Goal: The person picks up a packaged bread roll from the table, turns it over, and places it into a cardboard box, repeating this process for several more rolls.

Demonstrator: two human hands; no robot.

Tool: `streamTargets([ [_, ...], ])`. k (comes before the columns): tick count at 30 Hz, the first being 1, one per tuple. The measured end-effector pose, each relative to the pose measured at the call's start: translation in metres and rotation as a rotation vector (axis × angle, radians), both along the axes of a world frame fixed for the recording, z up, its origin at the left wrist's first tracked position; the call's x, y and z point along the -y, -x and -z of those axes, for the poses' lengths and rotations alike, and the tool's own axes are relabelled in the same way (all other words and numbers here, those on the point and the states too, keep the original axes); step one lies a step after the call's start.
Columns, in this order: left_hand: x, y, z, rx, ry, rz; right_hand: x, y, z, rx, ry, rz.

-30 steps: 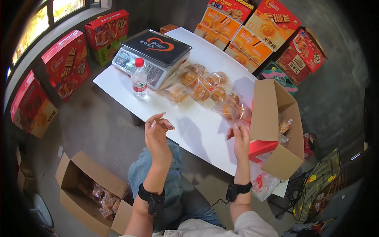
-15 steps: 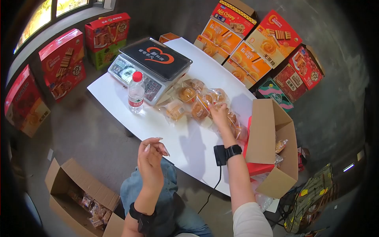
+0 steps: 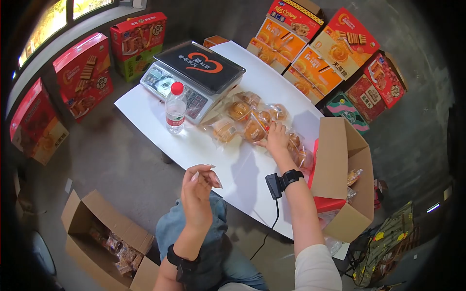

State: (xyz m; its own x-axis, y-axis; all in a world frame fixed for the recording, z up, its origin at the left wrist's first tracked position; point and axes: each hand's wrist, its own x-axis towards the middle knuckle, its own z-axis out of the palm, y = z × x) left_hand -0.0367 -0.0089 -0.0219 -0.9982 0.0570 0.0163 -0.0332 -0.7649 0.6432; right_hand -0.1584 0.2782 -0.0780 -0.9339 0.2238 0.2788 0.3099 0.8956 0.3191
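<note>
Pastries in clear plastic wrappers (image 3: 240,110) lay on the white table (image 3: 145,106); the right hand (image 3: 276,138) touched one, grip unclear; the left hand (image 3: 199,186) hung half-curled, empty.

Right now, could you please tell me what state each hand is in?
Left hand: open, loosely curled, empty.
Right hand: on the wrapped cakes; grip cannot be told.

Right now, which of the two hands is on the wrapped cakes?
The right hand, stretched across the white table onto the wrapped cakes; the left hand is raised, empty, touching nothing.
</note>
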Motion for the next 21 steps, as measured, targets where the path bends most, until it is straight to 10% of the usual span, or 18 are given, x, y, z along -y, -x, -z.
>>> streamTargets([
  [14, -0.003, 0.002, 0.004, -0.013, 0.017, 0.004, 0.005, -0.007, 0.013, -0.009, -0.292, -0.131],
  [21, -0.006, 0.001, 0.004, -0.008, 0.049, 0.011, -0.002, -0.035, 0.006, -0.008, 0.107, -0.447],
])
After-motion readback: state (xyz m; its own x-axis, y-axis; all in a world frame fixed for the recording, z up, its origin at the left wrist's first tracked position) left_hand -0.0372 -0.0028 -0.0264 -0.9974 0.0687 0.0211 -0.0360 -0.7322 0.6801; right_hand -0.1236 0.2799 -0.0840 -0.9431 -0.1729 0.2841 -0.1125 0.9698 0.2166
